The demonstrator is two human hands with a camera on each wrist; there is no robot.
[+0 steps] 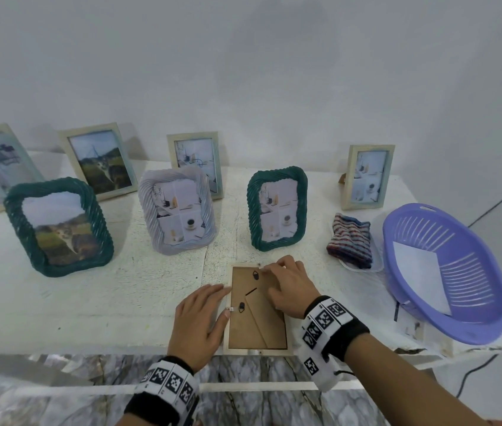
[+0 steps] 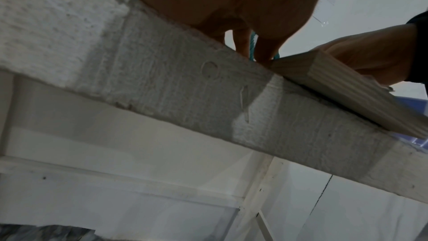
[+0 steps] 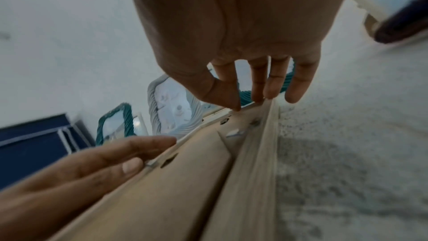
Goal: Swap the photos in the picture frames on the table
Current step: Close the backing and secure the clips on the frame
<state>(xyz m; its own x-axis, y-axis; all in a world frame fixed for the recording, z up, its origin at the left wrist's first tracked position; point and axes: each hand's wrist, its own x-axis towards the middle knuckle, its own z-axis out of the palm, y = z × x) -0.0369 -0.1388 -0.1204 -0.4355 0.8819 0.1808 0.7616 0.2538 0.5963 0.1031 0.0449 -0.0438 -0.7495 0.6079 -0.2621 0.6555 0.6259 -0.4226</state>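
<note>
A pale wooden picture frame point(image 1: 256, 315) lies face down at the table's front edge, its brown backing board with black turn clips facing up. My left hand point(image 1: 222, 302) lies flat on the table along the frame's left side, fingers straight, thumb tip at a small clip on that edge. My right hand point(image 1: 274, 278) rests on the frame's far right corner, fingertips at the top edge. The right wrist view shows the right hand point(image 3: 250, 96) touching the backing point(image 3: 185, 180) with thumb and fingertips, and the left hand point(image 3: 104, 160) beside it. The frame's corner point(image 2: 336, 83) overhangs the table edge.
Behind stand a dark green woven frame point(image 1: 59, 226) with a cat photo, a lilac woven frame point(image 1: 177, 210), a second green woven frame point(image 1: 277, 210), and several pale wooden frames point(image 1: 102, 161) along the wall. At the right are a striped cloth point(image 1: 351, 241) and a purple basket point(image 1: 458, 229) holding white paper.
</note>
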